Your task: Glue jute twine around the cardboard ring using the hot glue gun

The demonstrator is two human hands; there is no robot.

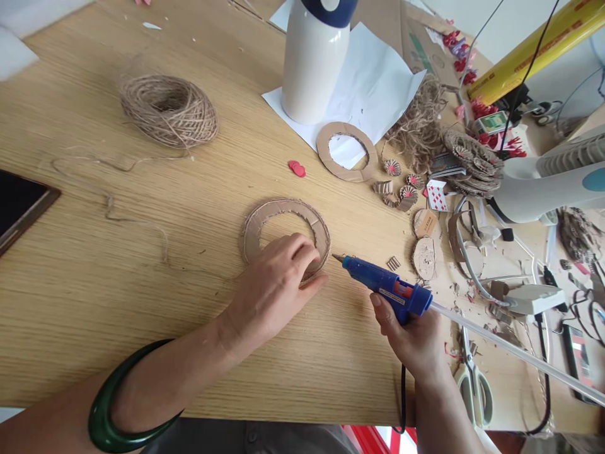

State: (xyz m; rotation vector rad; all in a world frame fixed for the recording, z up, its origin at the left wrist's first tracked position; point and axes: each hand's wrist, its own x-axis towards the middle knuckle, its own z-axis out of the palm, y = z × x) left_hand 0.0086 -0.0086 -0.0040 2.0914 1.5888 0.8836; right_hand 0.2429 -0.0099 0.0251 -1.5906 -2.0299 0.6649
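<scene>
My left hand (274, 280) is on the near side of a cardboard ring (254, 230) lying flat on the table. Its fingers curl over the ring, with the thumb along the outer edge, so the gripped part is hidden. Twine runs round the ring's outer edge, and a loose twine strand (165, 243) trails left from near the hand. A blue hot glue gun (378, 277) is gripped in my right hand (413, 337). Its nozzle points left, just apart from the ring's right edge, and a long clear glue stick (501, 343) sticks out of its back.
A twine ball (167, 110) sits at back left, near a dark phone-like device (21, 208). A white bottle (314, 69) stands on paper beside a second cardboard ring (331, 161). Red discs (297, 168), cardboard rosettes (409, 192), scissors (472, 384) and cables lie right.
</scene>
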